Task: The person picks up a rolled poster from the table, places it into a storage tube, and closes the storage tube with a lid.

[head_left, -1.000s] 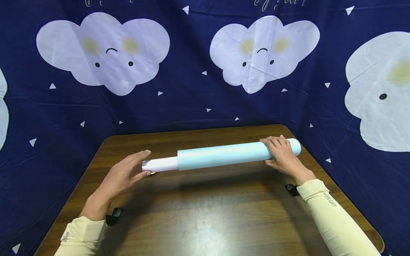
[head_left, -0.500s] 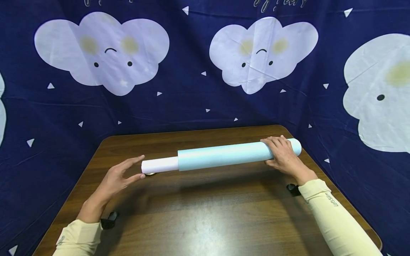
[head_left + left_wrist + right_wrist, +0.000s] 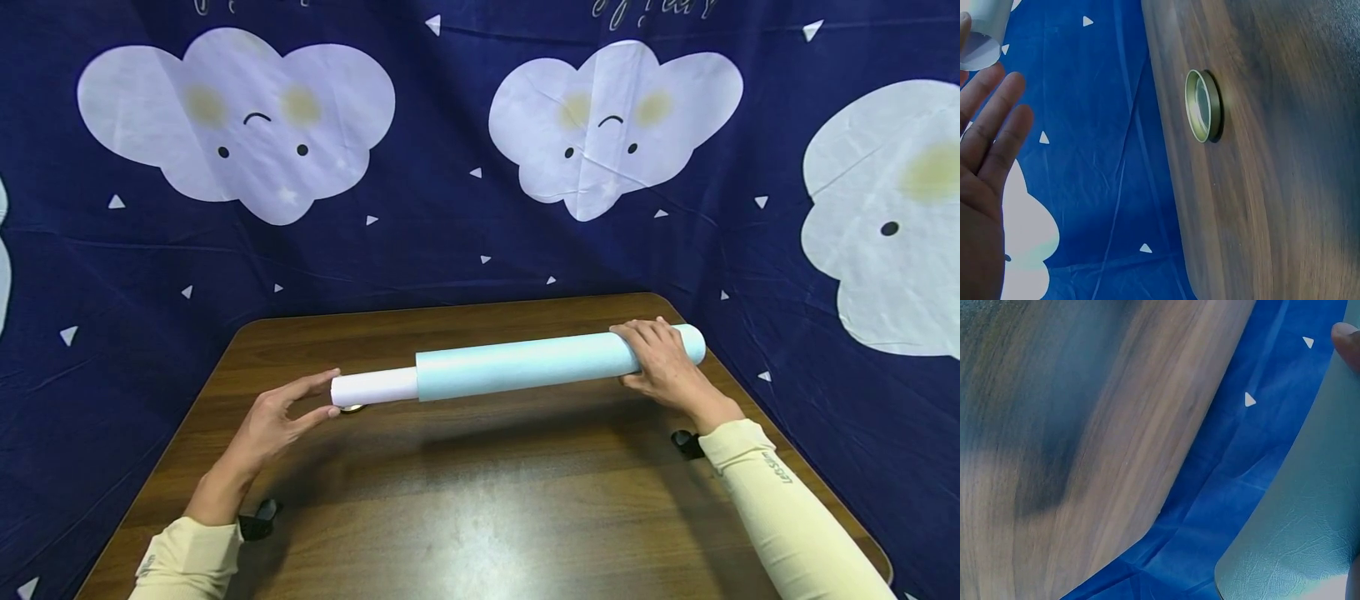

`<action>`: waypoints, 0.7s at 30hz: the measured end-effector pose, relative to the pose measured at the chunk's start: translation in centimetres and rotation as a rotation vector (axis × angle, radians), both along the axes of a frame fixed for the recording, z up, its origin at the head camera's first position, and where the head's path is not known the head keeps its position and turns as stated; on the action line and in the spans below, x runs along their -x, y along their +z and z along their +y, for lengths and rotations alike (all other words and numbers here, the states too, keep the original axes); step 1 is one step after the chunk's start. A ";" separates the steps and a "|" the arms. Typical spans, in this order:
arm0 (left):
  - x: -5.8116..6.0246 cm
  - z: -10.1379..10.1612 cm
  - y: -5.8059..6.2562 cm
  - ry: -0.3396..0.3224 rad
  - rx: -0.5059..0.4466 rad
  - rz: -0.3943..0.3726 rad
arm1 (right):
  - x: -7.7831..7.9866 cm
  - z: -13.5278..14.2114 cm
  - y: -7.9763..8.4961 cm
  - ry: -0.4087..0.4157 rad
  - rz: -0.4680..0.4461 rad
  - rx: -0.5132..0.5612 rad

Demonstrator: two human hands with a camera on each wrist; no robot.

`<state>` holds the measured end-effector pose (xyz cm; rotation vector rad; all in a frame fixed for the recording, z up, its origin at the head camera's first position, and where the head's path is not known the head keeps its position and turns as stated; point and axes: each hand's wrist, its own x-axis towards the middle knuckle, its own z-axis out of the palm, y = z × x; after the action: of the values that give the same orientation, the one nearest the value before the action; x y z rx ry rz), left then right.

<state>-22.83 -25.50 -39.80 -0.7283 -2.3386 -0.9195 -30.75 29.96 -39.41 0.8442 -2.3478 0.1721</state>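
My right hand grips a long light blue tube near its far right end, holding it level over the table. From the tube's left mouth sticks a roll of white paper. The thumb and fingertips of my left hand are at the roll's outer end, one above and one below it, pinching its rim. In the left wrist view the roll's open end shows at the top left, with the other fingers spread out straight. The right wrist view shows the tube's leathery blue surface and a fingertip on it.
A round gold metal lid lies on the brown wooden table, mostly hidden under the roll in the head view. Behind the table hangs a dark blue cloth printed with clouds.
My left hand drew back left from around the roll's end, then its fingers closed in slightly at the rim. The right hand and the tube stayed nearly still.
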 end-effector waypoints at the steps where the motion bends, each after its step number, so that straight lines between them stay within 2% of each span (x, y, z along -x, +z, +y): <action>1: 0.0 0.1 0.0 0.003 -0.011 -0.008 | 0.0 0.0 0.0 0.003 0.006 -0.003; 6: 0.0 1.0 0.0 -0.011 -0.046 -0.008 | 0.0 -0.3 -0.1 0.005 -0.010 0.005; 13: 0.3 2.5 -0.1 -0.013 -0.037 -0.026 | 0.1 -1.0 -0.3 -0.009 -0.038 0.014; 16: 0.5 3.2 -0.3 -0.037 -0.048 -0.022 | 0.1 -1.2 -0.3 -0.019 -0.048 0.014; 21: 0.9 4.0 -0.4 -0.108 -0.068 0.042 | 0.2 -1.4 -0.2 -0.017 -0.055 0.017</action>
<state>-23.71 -21.47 -40.17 -0.8443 -2.2380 -1.0153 -30.90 28.55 -39.64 0.8213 -2.4004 0.2108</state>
